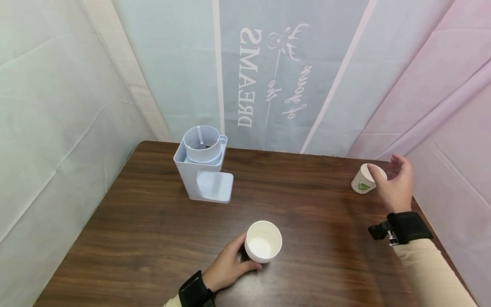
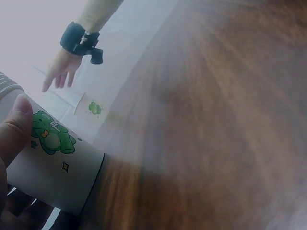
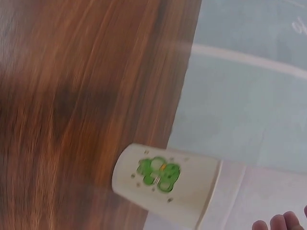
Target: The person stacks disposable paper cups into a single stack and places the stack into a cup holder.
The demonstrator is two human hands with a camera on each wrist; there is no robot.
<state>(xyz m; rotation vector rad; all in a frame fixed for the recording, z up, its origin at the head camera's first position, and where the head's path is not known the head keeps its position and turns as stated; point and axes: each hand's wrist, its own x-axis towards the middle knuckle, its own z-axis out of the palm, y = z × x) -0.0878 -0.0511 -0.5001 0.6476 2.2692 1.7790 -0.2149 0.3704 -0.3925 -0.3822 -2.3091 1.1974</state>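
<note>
My left hand (image 1: 229, 264) grips a white paper cup (image 1: 263, 241) near the table's front middle, fingers and thumb around its side. Several stacked rims show at its top in the left wrist view, and its wall bears a green cartoon print (image 2: 53, 136). At the far right, another paper cup (image 3: 165, 184) with a green print stands upright near the table's back edge. Beside and above that cup is my right hand (image 1: 395, 183), its fingers spread and loosely bent. Only the fingertips (image 3: 278, 222) show in the right wrist view, apart from the cup.
A pale blue plastic stand (image 1: 186, 181) with a round sleeve (image 1: 202, 154) on top and a flat base plate (image 1: 215, 187) stands at the back left of the brown wooden table (image 1: 303, 196). Printed curtains (image 1: 184, 64) hang behind the table and along its sides.
</note>
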